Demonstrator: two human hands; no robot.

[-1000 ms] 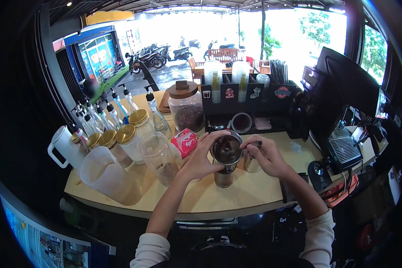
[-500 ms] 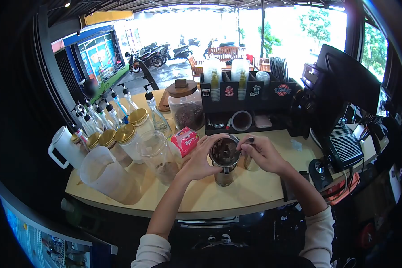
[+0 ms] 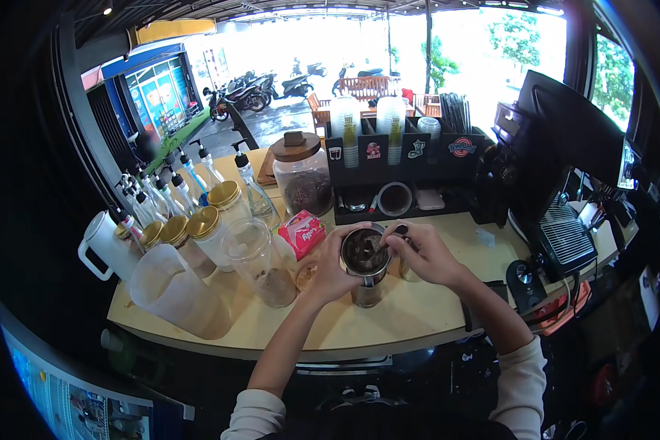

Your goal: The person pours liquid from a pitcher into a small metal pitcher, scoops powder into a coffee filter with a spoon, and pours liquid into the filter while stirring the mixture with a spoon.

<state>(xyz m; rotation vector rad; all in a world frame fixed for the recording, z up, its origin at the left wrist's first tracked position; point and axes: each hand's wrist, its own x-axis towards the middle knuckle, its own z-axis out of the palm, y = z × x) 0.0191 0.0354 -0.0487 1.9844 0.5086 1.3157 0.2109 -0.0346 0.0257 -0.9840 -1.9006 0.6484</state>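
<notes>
A metal pitcher (image 3: pixel 367 292) with a dark brown mixture (image 3: pixel 362 251) inside stands above the counter in front of me. My left hand (image 3: pixel 334 268) wraps around its left side, thumb towards me and fingers at the far rim. My right hand (image 3: pixel 427 255) pinches a spoon (image 3: pixel 400 230) whose lower end dips into the mixture at the right side of the opening. Just left of my left hand are a red-pink packet (image 3: pixel 301 233) and a clear plastic container (image 3: pixel 254 253) with brown powder at its bottom.
To the left stand gold-lidded jars (image 3: pixel 203 220), pump bottles (image 3: pixel 249 183) and a large translucent jug (image 3: pixel 170 286). Behind are a wooden-lidded jar (image 3: pixel 301 180) and a black cup organizer (image 3: pixel 374 155). A black machine (image 3: pixel 557 235) occupies the right.
The spoon has shifted within the pitcher, and the dark mixture's surface looks different. My left hand still holds the pitcher; both hands moved only slightly.
</notes>
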